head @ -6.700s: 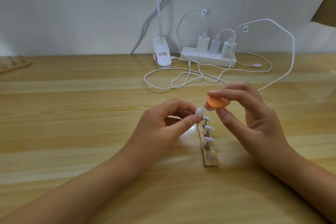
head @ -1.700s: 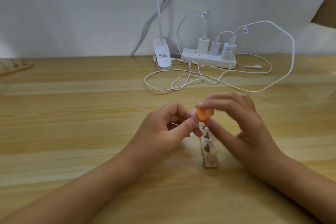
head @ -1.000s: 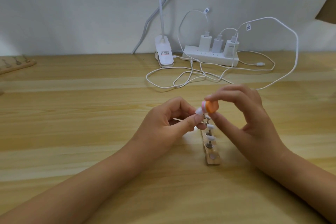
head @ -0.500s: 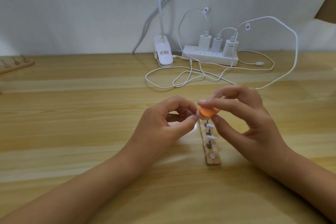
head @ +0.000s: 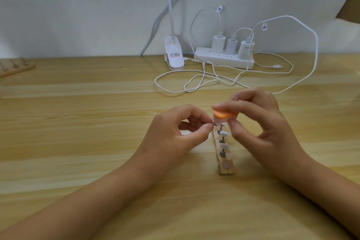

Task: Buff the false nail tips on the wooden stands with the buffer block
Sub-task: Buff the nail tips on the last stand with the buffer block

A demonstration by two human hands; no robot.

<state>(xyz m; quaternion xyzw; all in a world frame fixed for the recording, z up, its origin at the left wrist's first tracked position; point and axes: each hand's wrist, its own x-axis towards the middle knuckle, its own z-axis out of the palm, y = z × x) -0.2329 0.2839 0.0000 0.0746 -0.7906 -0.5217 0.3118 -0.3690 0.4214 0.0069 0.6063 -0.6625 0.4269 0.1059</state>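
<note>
The right hand [head: 263, 128] pinches the orange buffer block [head: 224, 114] between thumb and fingers, laid on a false nail tip [head: 220, 122] whose thin stem the left hand [head: 175, 134] pinches between thumb and forefinger. Just below, the wooden stand [head: 227, 170] on the table [head: 78, 122] carries two more nail tips [head: 224, 133] on metal pins [head: 222, 153]. Behind, a power strip [head: 224, 59] holds three chargers [head: 231, 46]

Home desk: wooden tabletop [head: 78, 122], power strip [head: 224, 58], clip lamp [head: 174, 54].
</note>
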